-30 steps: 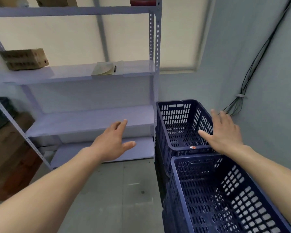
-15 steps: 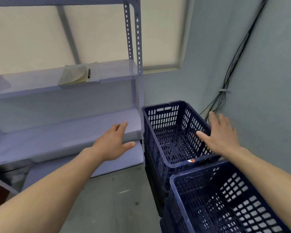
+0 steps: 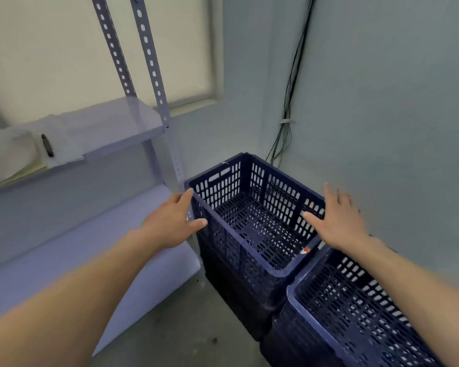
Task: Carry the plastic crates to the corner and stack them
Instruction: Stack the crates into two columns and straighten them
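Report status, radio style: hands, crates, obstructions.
Left hand open at corner crate left rim. Right hand open above right rim. Second crate alongside. Shelving close left.

Nothing legible; the sticker (image 3: 304,250) on the crate (image 3: 236,251) is too blurred.

Rack (image 3: 146,49): grey metal with perforated uprights, stood before the window (image 3: 64,49), which is covered by a cream blind.
Upper shelf (image 3: 117,123): pale sheets (image 3: 11,160), blurred, are laid at its left end, and a small dark item (image 3: 47,145) is seen on them; its kind cannot be told.
Lower shelf (image 3: 90,247): broad, pale violet.
Cables (image 3: 293,75): thin, black, run down the grey-green wall (image 3: 382,102) near the corner, gathered by a white clip (image 3: 286,121).
Floor (image 3: 183,327): grey concrete, speckled.
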